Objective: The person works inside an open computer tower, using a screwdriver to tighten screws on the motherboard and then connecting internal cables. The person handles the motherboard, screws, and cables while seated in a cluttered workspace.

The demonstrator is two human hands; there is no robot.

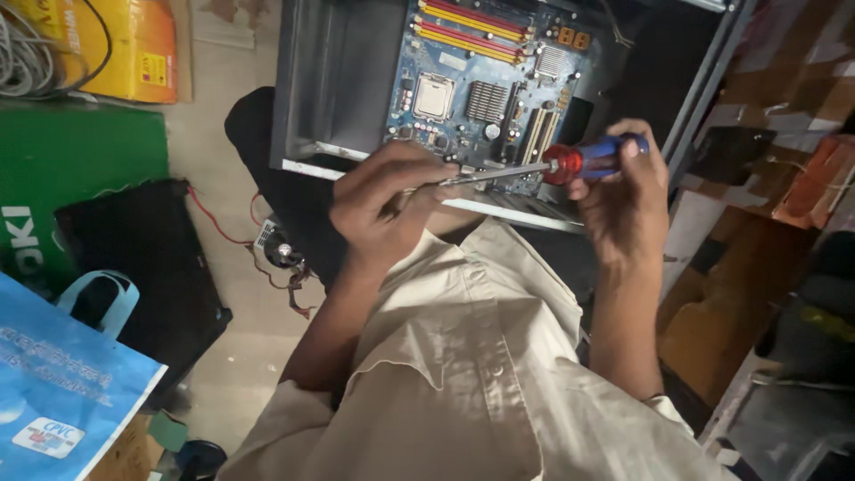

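Two hands on one screwdriver (pixel 543 166), right hand (pixel 623 191) clamped on its red-blue handle, left hand (pixel 387 200) pinching the shaft tip, above the motherboard (pixel 485 76) in an open case (pixel 334 80).

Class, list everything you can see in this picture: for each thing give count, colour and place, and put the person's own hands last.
screwdriver: one, red and blue handle, metal shaft, held between both hands
motherboard: one, blue with red and yellow slots, inside the case
computer case: one, grey metal, open, top centre
cardboard box: one, yellow, top left
bag: one, light blue, bottom left
flat panel: one, black, on the floor at left
small fan: one, dark, red wires, beside the panel
shirt: one, beige, bottom centre
left hand: pinches the shaft
right hand: grips the handle
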